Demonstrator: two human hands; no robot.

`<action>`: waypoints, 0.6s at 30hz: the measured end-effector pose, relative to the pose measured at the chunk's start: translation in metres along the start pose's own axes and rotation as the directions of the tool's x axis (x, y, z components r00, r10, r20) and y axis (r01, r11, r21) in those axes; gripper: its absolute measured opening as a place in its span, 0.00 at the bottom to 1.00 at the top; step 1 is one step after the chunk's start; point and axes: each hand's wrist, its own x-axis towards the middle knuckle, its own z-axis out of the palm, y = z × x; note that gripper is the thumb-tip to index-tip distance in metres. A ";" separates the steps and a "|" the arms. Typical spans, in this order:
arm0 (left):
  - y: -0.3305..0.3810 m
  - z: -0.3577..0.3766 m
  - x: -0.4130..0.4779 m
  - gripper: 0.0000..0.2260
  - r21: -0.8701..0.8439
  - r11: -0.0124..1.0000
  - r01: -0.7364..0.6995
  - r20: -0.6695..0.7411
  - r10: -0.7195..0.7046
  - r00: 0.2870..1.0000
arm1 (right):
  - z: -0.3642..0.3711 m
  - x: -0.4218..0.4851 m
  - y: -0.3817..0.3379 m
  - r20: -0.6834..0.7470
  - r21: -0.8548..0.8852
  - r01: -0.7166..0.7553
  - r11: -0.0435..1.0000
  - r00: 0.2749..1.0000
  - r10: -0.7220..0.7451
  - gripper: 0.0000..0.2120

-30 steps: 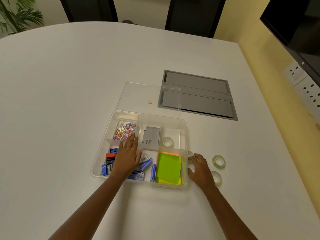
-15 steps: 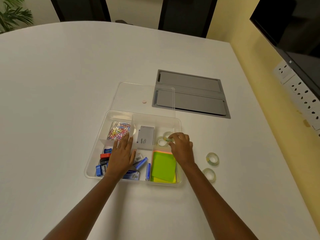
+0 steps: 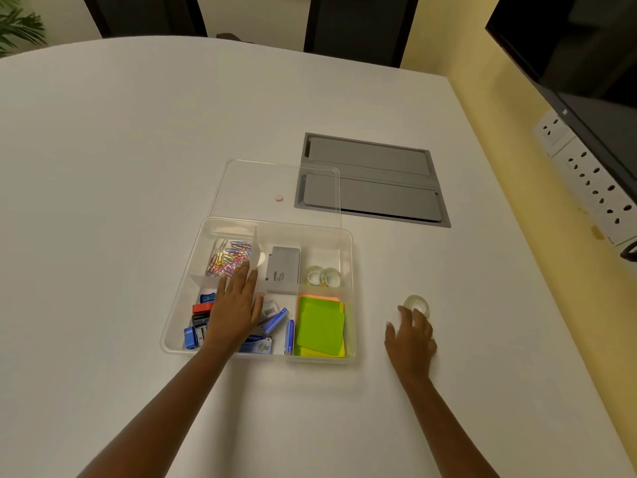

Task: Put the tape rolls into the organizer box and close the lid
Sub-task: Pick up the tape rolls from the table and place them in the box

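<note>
Since the earlier frame your right hand [image 3: 411,334] has left the organizer box [image 3: 179,312] and come back over the bench [image 3: 103,167], and a second tape roll now lies in the box. The bench is white and rounded, with a grey hatch panel [image 3: 379,181] set into it; a yellow wall [image 3: 489,98] with sockets [image 3: 593,188] and a dark screen [image 3: 586,46] stand to your right. The box is clear, its long axis left to right, the clear lid [image 3: 275,188] lying flat behind it. Two tape rolls [image 3: 322,277] sit side by side in the far right compartment. One more tape roll [image 3: 417,305] lies flat on the bench, right of the box, just beyond your right fingertips [image 3: 402,310]. Your right fingers are spread and hold nothing. Your left hand [image 3: 234,308] rests flat, open, inside the box on the staple packs [image 3: 275,320].
</note>
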 end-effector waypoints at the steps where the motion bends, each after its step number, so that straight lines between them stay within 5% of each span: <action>1: 0.000 0.000 0.000 0.28 0.000 1.000 -0.001 0.000 0.001 1.000 | 0.002 -0.004 0.006 0.018 -0.029 -0.017 0.999 1.000 0.018 0.21; 8: -0.001 0.002 0.000 0.23 -0.005 1.000 0.000 -0.012 0.000 1.000 | 0.000 -0.004 -0.001 0.004 0.222 -0.013 0.975 1.000 0.013 0.17; 12: -0.002 0.002 0.000 0.22 -0.008 1.000 -0.010 -0.020 0.010 1.000 | -0.017 0.006 -0.034 -0.134 0.456 0.117 0.882 0.989 -0.062 0.15; 15: -0.002 0.002 0.000 0.22 -0.015 1.000 -0.012 -0.028 0.011 1.000 | -0.027 0.016 -0.073 -0.191 0.472 0.282 0.836 0.958 -0.215 0.13; 18: -0.003 0.003 0.000 0.23 -0.008 1.000 -0.008 -0.027 0.008 1.000 | -0.025 0.025 -0.105 -0.090 0.386 0.423 0.820 0.902 -0.423 0.14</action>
